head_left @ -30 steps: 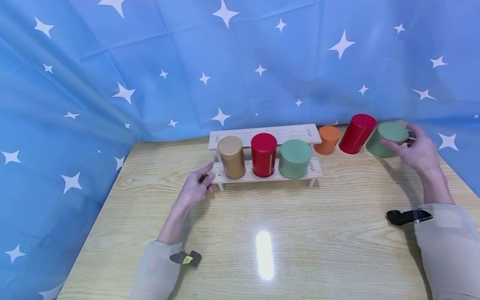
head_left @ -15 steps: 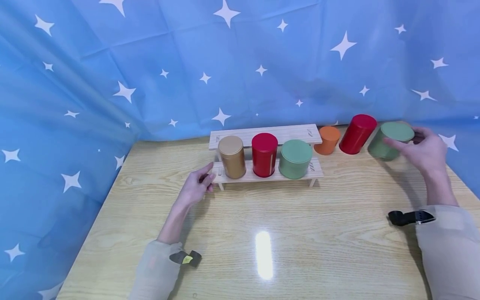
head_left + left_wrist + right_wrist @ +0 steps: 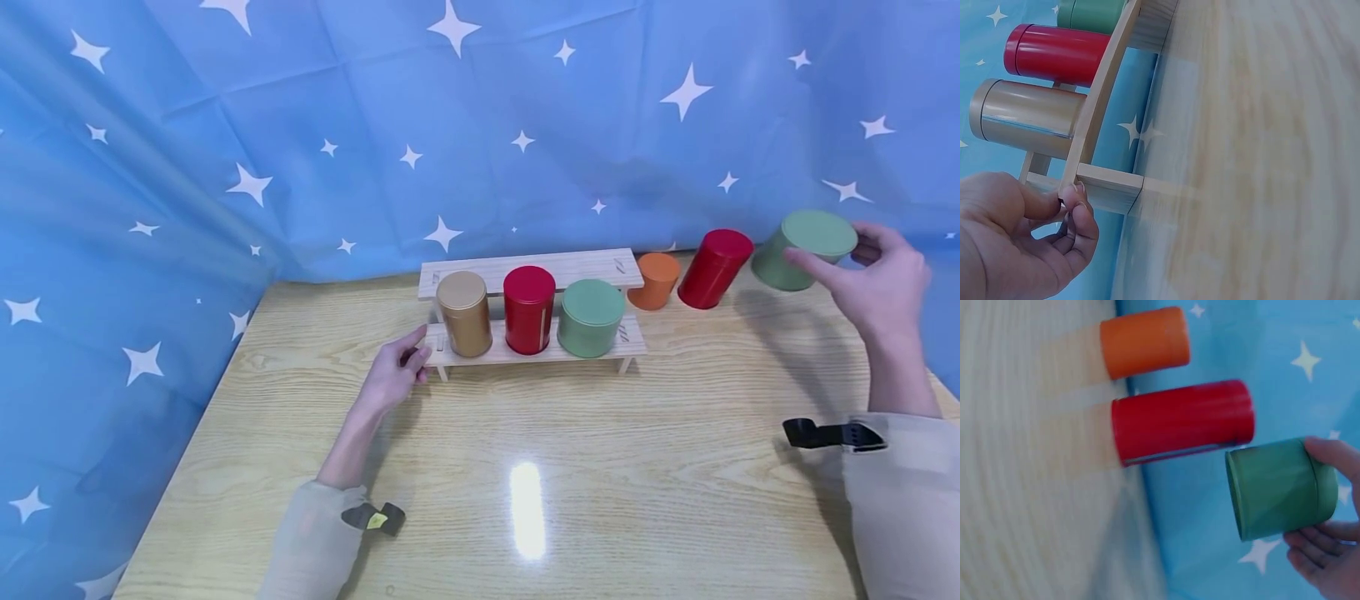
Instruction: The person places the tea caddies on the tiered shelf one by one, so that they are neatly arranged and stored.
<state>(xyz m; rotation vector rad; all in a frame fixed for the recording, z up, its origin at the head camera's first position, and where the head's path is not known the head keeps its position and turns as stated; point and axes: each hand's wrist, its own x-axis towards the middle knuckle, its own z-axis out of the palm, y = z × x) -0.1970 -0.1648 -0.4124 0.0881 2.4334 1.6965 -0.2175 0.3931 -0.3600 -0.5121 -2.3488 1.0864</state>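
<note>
My right hand (image 3: 885, 279) grips a green round tin (image 3: 804, 246) around its lid end and holds it up off the table; in the right wrist view the green tin (image 3: 1282, 489) hangs apart from the tabletop. At the left end of a two-step wooden rack (image 3: 525, 271), my left hand (image 3: 392, 369) pinches the edge of the lower step between thumb and fingers, as the left wrist view shows with the hand (image 3: 1029, 234) at the board's corner. On that lower step stand a gold tin (image 3: 463, 315), a red tin (image 3: 528, 310) and another green tin (image 3: 591, 319).
An orange tin (image 3: 656, 282) stands on the table just right of the rack, with a taller red tin (image 3: 715, 268) beside it. A blue star-patterned cloth (image 3: 360, 108) hangs along the back and left of the wooden table (image 3: 637, 483).
The right hand has lifted the green tin from the table and moved it up and to the right. My left hand has stayed at the rack.
</note>
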